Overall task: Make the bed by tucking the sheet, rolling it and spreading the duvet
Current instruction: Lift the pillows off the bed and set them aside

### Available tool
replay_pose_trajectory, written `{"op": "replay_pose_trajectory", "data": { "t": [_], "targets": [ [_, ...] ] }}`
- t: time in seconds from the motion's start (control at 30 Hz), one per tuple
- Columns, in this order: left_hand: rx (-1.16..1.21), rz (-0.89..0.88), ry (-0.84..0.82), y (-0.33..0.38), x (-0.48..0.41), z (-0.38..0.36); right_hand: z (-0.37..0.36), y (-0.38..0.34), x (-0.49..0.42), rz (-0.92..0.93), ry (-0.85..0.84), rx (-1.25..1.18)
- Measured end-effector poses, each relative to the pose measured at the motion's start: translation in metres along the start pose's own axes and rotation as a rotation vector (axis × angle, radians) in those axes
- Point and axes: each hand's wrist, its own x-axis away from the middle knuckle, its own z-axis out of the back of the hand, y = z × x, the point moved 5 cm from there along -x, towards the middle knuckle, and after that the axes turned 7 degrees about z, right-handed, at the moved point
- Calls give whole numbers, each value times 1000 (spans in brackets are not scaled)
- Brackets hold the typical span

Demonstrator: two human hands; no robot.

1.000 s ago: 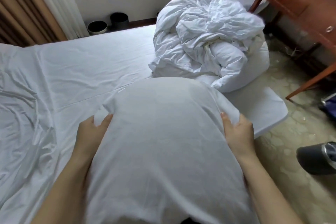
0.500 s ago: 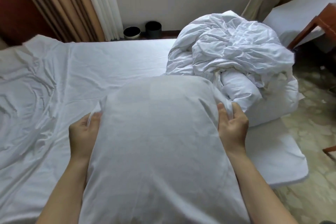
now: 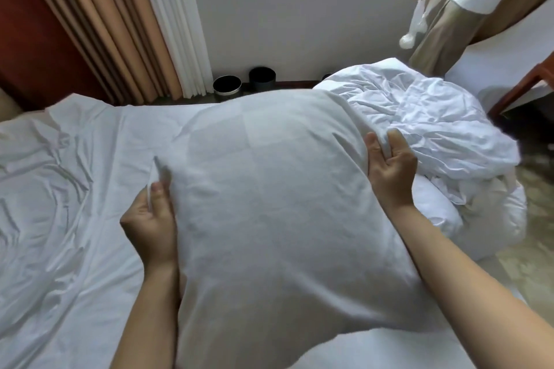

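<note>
A big white pillow (image 3: pixel 275 204) fills the middle of the view, held up over the bed between both hands. My left hand (image 3: pixel 151 222) pinches the loose fabric flap at the pillow's left edge. My right hand (image 3: pixel 391 169) grips the pillow's right edge, thumb and fingers around a fold of the case. Under it lies the white sheet (image 3: pixel 60 204), wrinkled on the left side of the mattress. The crumpled white duvet (image 3: pixel 425 135) is heaped on the bed's far right corner.
Two dark round bins (image 3: pixel 227 85) stand on the floor by the far wall. Beige and white curtains (image 3: pixel 126 24) hang at the left. Another person (image 3: pixel 449 9) stands at the upper right holding a plastic bag. A wooden table (image 3: pixel 527 84) is at the right edge.
The pillow has been carried further over the bed toward the far wall, and the view has swung left and up. Both hands keep their hold on its edges.
</note>
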Motion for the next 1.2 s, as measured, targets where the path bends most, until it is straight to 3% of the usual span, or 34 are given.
{"op": "replay_pose_trajectory", "data": {
  "t": [0.4,0.57,0.87,1.07,1.2],
  "targets": [
    [55,-126,78,97,12,-149,30,131,-121,77,110,-12],
    [78,-105,97,151,46,-237,80,202,-184,79,120,-53],
    [220,-95,-19,249,109,-411,182,360,-264,-59,253,-8],
    [72,-70,-84,219,123,-518,197,446,-263,-136,238,105],
    [-364,152,-432,154,147,-584,190,504,-233,-329,58,273]
  ]
}}
